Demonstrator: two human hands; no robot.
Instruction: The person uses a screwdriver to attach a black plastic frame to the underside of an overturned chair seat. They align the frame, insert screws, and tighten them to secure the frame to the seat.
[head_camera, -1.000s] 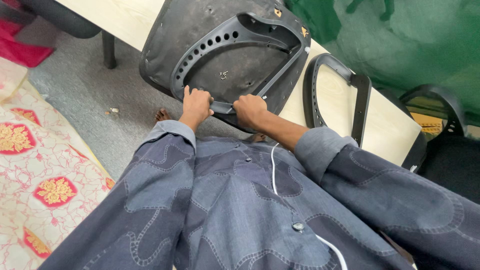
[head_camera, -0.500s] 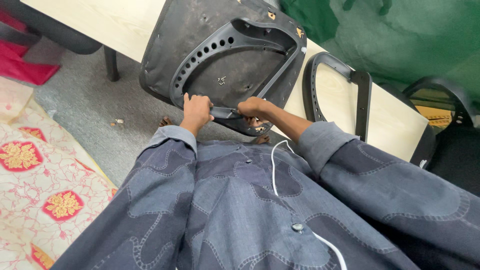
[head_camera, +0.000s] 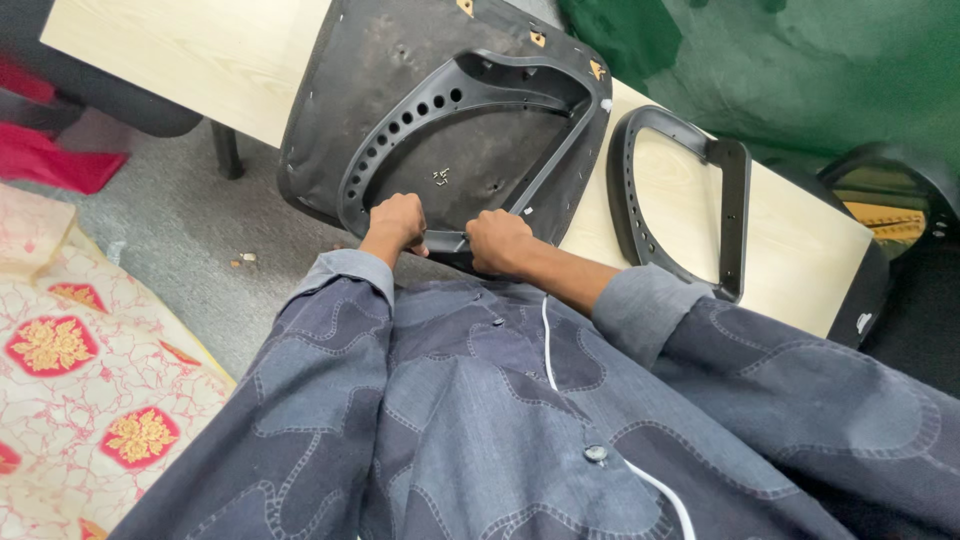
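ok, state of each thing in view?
left hand: closed on armrest on the seat
right hand: closed on same armrest
armrest on the seat: lying on seat underside
chair seat: upside down on table
second armrest: loose, flat on table

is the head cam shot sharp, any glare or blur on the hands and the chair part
Head view: even, soft light with no glare; the left hand and right hand are sharp on the black armrest frame, the upturned chair seat shows dust clearly, and the edges bow slightly from the wide lens.
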